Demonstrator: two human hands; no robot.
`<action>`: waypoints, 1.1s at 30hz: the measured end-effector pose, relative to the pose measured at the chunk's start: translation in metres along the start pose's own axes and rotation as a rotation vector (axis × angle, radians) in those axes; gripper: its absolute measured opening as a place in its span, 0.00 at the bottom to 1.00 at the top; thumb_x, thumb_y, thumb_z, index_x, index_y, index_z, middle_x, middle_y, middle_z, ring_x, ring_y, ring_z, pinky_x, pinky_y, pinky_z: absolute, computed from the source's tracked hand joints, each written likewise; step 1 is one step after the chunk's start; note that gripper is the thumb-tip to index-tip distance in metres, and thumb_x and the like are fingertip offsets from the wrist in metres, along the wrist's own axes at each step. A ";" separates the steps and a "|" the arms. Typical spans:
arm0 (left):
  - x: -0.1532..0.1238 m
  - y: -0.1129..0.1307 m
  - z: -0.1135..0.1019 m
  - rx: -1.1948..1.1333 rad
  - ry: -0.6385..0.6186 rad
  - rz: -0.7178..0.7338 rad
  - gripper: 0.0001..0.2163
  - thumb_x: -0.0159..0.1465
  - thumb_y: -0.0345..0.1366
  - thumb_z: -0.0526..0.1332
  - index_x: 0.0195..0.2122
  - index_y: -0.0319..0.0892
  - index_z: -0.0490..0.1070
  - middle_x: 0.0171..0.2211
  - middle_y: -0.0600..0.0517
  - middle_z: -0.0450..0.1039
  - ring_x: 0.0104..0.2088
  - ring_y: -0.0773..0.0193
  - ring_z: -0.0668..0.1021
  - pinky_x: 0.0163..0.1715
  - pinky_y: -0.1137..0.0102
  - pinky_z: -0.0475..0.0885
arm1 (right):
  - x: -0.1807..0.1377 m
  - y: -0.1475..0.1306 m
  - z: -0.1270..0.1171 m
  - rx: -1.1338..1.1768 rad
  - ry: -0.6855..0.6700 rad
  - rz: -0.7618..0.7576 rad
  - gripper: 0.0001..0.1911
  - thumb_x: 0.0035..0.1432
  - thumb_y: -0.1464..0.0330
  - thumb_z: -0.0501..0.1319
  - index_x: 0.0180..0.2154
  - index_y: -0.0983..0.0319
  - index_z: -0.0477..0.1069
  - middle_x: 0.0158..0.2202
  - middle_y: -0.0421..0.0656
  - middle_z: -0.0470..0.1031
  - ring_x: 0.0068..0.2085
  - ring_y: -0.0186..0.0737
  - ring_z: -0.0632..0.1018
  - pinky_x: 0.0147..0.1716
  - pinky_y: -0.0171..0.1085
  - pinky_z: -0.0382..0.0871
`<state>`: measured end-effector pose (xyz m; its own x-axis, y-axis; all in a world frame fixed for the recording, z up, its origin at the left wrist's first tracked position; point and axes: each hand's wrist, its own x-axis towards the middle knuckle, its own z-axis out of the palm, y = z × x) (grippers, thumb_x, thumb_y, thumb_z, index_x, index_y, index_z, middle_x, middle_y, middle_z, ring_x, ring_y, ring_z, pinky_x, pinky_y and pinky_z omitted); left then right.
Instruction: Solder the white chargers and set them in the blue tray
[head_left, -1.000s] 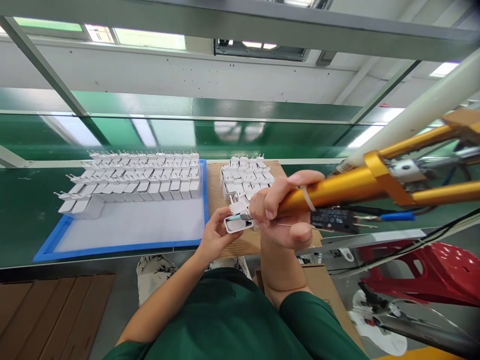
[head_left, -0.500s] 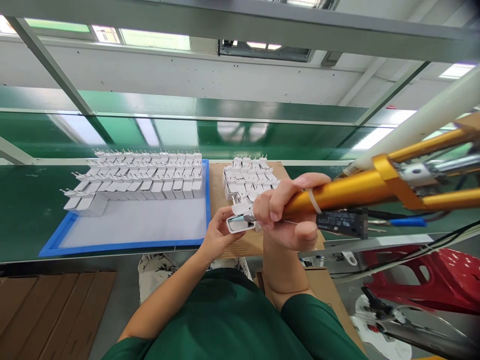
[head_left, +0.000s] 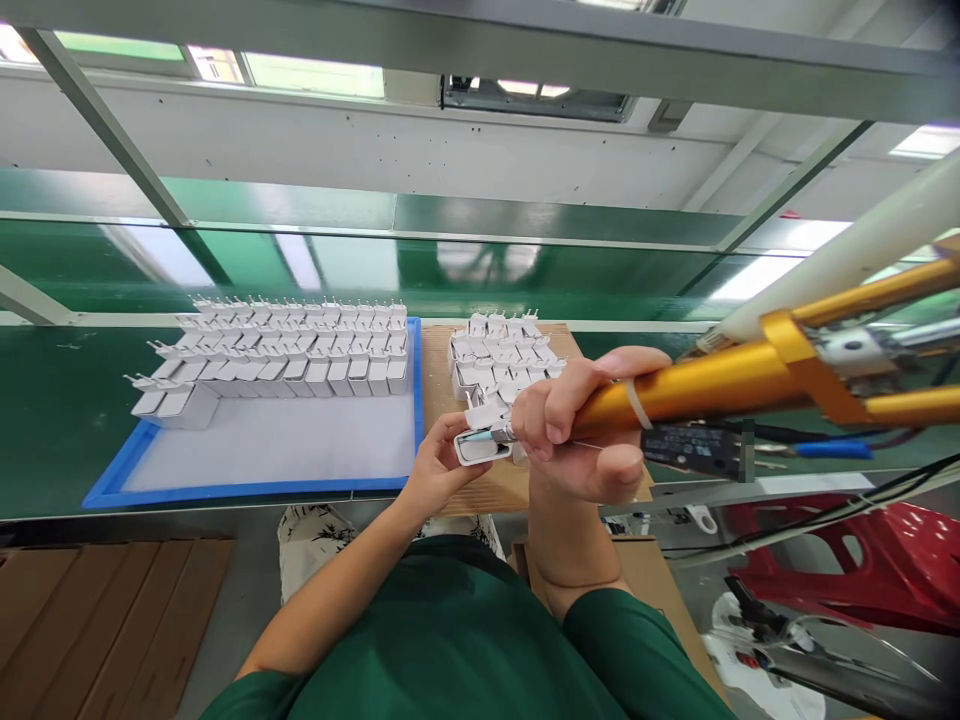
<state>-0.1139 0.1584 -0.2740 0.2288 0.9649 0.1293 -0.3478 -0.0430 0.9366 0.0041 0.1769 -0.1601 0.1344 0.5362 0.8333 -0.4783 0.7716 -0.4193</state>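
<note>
My left hand (head_left: 437, 466) is closed around a white plug housing (head_left: 477, 460) with its open side up. My right hand (head_left: 574, 425) grips a gold cylindrical dispensing tool (head_left: 675, 395) from the side, thumb apart along its lower edge. Its metal collar and pale blue nozzle (head_left: 478, 436) reach down over the opening of the housing. Whether the nozzle tip touches the inside cannot be made out. Just behind the hands, a group of white plug housings (head_left: 499, 350) stands on a cardboard sheet (head_left: 439, 350), partly hidden by my right hand.
Several rows of white plug housings (head_left: 322, 350) fill the back of a blue-rimmed tray (head_left: 251, 493) on the left. A black switch (head_left: 694, 449) with wires hangs below the tool. Brown cardboard (head_left: 112, 625) lies low left; a red stool (head_left: 847, 560) stands low right.
The camera view has shifted very slightly. Both hands keep their grip, and the nozzle stays over the housing's opening.
</note>
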 end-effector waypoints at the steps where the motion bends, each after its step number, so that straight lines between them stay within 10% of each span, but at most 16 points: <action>1: 0.000 0.000 0.000 0.005 0.003 -0.001 0.25 0.52 0.43 0.76 0.48 0.45 0.68 0.41 0.50 0.78 0.45 0.56 0.80 0.46 0.63 0.74 | 0.000 -0.002 0.000 0.005 -0.004 0.017 0.18 0.56 0.56 0.65 0.47 0.53 0.69 0.20 0.29 0.60 0.12 0.24 0.58 0.07 0.29 0.55; 24: 0.000 -0.003 -0.003 -0.009 -0.017 0.015 0.25 0.53 0.42 0.76 0.48 0.46 0.67 0.43 0.49 0.79 0.45 0.56 0.80 0.46 0.64 0.74 | 0.002 -0.004 0.000 0.066 -0.031 -0.013 0.18 0.56 0.58 0.66 0.48 0.55 0.70 0.22 0.30 0.61 0.13 0.25 0.59 0.08 0.29 0.56; 33: -0.004 -0.010 -0.012 0.062 -0.024 -0.070 0.25 0.57 0.42 0.73 0.52 0.46 0.65 0.46 0.49 0.77 0.46 0.58 0.80 0.49 0.65 0.73 | 0.000 0.007 -0.014 -0.032 -0.072 -0.025 0.26 0.51 0.43 0.64 0.48 0.47 0.68 0.19 0.29 0.59 0.12 0.27 0.55 0.08 0.31 0.53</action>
<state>-0.1227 0.1577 -0.2877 0.2725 0.9596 0.0703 -0.2732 0.0071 0.9619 0.0130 0.1869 -0.1683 0.0831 0.4914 0.8670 -0.4472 0.7959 -0.4082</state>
